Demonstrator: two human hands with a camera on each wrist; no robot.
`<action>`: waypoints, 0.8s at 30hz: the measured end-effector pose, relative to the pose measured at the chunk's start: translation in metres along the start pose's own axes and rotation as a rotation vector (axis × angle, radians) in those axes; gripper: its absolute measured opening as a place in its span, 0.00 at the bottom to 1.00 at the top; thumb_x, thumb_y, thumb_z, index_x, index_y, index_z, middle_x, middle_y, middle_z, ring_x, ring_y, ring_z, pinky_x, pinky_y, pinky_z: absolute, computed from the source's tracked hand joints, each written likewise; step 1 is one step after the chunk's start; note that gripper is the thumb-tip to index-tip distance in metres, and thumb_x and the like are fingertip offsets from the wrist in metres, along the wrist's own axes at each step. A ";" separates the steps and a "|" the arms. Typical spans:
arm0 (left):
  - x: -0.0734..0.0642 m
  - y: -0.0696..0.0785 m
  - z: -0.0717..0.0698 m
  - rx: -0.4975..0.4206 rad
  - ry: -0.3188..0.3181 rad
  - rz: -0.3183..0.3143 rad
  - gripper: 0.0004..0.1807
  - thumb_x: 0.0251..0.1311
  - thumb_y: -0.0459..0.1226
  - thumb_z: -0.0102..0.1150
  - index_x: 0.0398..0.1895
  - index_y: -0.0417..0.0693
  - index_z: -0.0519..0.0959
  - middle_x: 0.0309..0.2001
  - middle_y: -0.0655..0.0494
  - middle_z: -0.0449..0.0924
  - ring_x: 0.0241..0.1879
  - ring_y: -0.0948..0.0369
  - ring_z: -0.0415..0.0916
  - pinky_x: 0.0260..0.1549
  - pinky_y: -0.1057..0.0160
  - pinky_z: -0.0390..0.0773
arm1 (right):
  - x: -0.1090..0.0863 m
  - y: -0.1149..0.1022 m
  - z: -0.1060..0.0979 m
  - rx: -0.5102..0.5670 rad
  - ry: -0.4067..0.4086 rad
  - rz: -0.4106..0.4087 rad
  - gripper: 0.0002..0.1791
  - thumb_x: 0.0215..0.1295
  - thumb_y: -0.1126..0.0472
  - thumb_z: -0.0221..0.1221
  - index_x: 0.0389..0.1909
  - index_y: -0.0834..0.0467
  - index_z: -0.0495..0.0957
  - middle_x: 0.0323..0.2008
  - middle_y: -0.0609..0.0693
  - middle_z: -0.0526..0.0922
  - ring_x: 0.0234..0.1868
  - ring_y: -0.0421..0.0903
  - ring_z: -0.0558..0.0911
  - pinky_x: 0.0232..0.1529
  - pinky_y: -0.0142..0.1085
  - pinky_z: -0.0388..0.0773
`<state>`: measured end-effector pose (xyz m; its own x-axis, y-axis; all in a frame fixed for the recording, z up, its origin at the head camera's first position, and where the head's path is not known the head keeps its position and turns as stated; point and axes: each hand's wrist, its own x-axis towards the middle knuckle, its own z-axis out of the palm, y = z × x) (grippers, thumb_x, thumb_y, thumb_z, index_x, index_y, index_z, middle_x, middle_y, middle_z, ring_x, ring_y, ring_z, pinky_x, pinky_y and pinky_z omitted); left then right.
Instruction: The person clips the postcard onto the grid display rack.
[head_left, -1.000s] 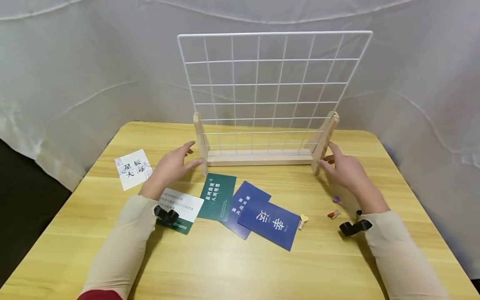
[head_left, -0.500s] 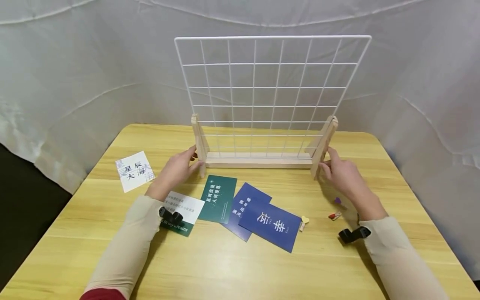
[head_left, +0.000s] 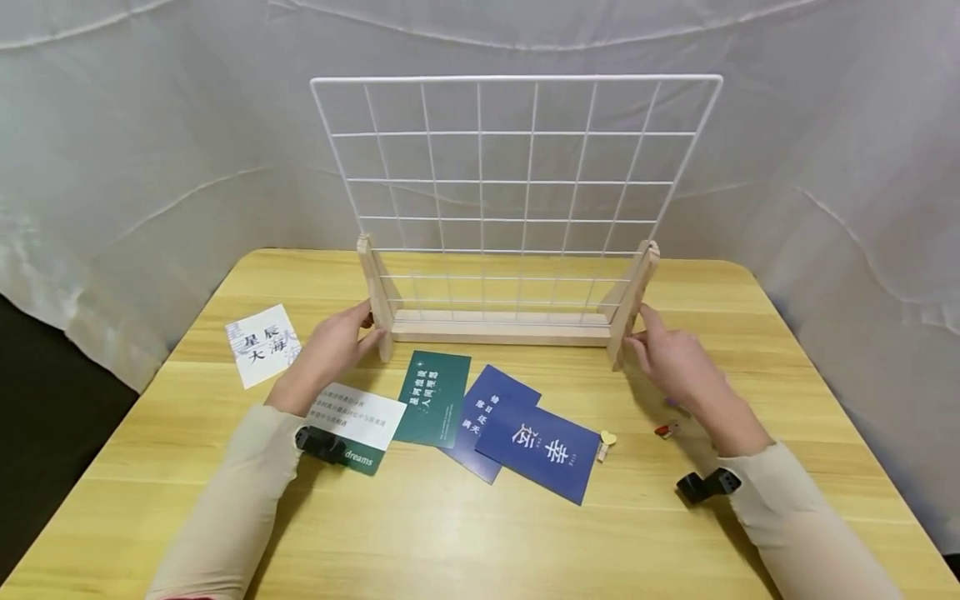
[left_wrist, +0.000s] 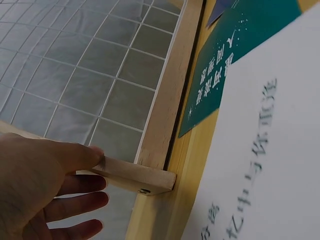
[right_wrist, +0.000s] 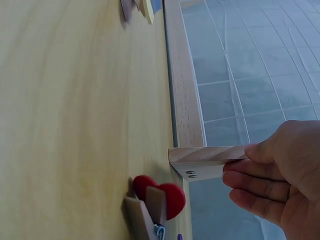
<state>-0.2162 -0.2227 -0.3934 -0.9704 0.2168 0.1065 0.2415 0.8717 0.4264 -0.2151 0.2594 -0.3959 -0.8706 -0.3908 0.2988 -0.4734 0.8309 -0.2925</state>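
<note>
A white wire grid display rack (head_left: 501, 333) stands on a wooden base with a leg at each end. My left hand (head_left: 330, 346) holds the left wooden leg (left_wrist: 132, 175), its thumb on the front edge and the other fingers at the outer side. On the opposite end, my right hand (head_left: 675, 362) grips the right wooden leg (right_wrist: 210, 156) between thumb and fingers. In front of the base lie a green card (head_left: 435, 398), a blue card (head_left: 540, 450) overlapping another blue card (head_left: 483, 412), and a white-and-green card (head_left: 367, 414) under the left wrist.
A white square card (head_left: 262, 346) lies at the table's left. Small wooden clips lie about: one with a yellow heart (head_left: 606, 442), one with a red heart (right_wrist: 172, 200), and a purple one partly hidden by the right arm. White cloth (head_left: 150, 125) hangs behind the table (head_left: 450, 550).
My left hand has come into contact with the left leg. The rack has shifted left and slightly towards me, with both hands moving along. The cards stay put.
</note>
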 end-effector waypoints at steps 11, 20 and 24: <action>-0.020 -0.001 -0.005 0.033 0.022 0.043 0.26 0.69 0.41 0.57 0.66 0.40 0.68 0.49 0.39 0.80 0.49 0.44 0.78 0.48 0.44 0.77 | -0.011 -0.014 -0.008 -0.031 -0.016 -0.036 0.28 0.71 0.63 0.57 0.65 0.68 0.57 0.37 0.65 0.85 0.16 0.47 0.77 0.18 0.43 0.74; -0.032 0.009 -0.022 0.167 0.027 0.022 0.21 0.68 0.45 0.58 0.57 0.40 0.74 0.46 0.41 0.83 0.40 0.45 0.81 0.37 0.46 0.80 | -0.016 -0.012 -0.017 -0.008 -0.068 -0.046 0.35 0.70 0.59 0.59 0.71 0.64 0.53 0.42 0.61 0.85 0.25 0.57 0.84 0.31 0.55 0.79; -0.034 0.017 -0.026 0.171 0.014 0.035 0.13 0.67 0.45 0.60 0.43 0.44 0.78 0.38 0.48 0.85 0.33 0.52 0.81 0.31 0.52 0.80 | -0.018 -0.014 -0.022 0.020 -0.087 -0.020 0.36 0.72 0.57 0.58 0.73 0.60 0.53 0.45 0.61 0.85 0.33 0.61 0.84 0.38 0.59 0.77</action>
<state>-0.1790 -0.2265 -0.3663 -0.9609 0.2436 0.1317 0.2708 0.9259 0.2633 -0.1897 0.2639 -0.3773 -0.8691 -0.4408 0.2244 -0.4923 0.8150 -0.3056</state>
